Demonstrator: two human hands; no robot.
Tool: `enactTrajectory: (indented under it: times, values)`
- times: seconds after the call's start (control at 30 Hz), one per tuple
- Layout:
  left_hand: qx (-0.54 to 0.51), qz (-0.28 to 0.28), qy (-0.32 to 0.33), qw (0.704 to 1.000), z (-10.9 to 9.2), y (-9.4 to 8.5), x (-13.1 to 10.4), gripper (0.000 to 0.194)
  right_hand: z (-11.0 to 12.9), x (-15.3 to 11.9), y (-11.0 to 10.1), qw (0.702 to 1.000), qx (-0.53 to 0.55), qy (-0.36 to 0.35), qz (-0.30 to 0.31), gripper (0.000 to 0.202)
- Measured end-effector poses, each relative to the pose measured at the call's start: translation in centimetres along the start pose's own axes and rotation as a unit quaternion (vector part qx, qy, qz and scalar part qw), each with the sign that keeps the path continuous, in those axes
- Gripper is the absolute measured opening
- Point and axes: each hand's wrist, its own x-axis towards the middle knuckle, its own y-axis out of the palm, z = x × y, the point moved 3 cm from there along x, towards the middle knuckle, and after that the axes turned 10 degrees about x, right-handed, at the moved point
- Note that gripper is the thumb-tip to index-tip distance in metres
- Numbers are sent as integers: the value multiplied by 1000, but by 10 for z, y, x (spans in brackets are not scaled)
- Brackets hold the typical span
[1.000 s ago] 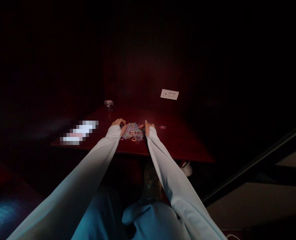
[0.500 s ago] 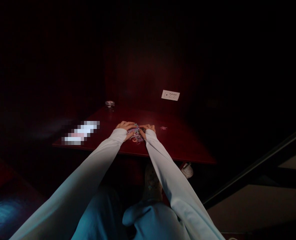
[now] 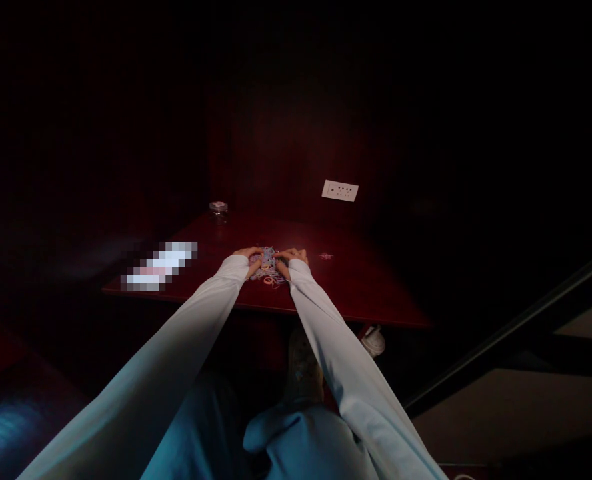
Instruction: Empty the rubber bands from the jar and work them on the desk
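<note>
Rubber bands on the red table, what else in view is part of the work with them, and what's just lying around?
In hand:
pile of small coloured bands
left hand and right hand, cupped around the pile

Lying about:
small stray cluster of bands
glass jar
wall socket plate
red table

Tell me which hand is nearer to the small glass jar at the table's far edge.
The left hand. It rests on the pile of small coloured rubber bands, closer to the small glass jar. The right hand cups the pile's other side, farther away.
</note>
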Motion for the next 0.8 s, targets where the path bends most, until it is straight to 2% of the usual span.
enactTrajectory:
  times: [0.37, 0.5, 0.63, 0.8]
  values:
    - [6, 43, -19, 999, -7, -9, -3, 36, 3, 2, -2, 999, -1, 22, -34, 28]
    - [-21, 31, 5, 999, -9, -8, -2, 31, 0, 2, -2, 999, 1, 39, -32, 35]
    - [-45, 25, 10, 999, -6, -4, 1, 25, -4, 3, 1, 999, 16, 42, -21, 28]
    - [-71, 13, 37, 997, -1, -4, 2, 24, -14, 6, 1, 991, 85, 55, -85, 28]
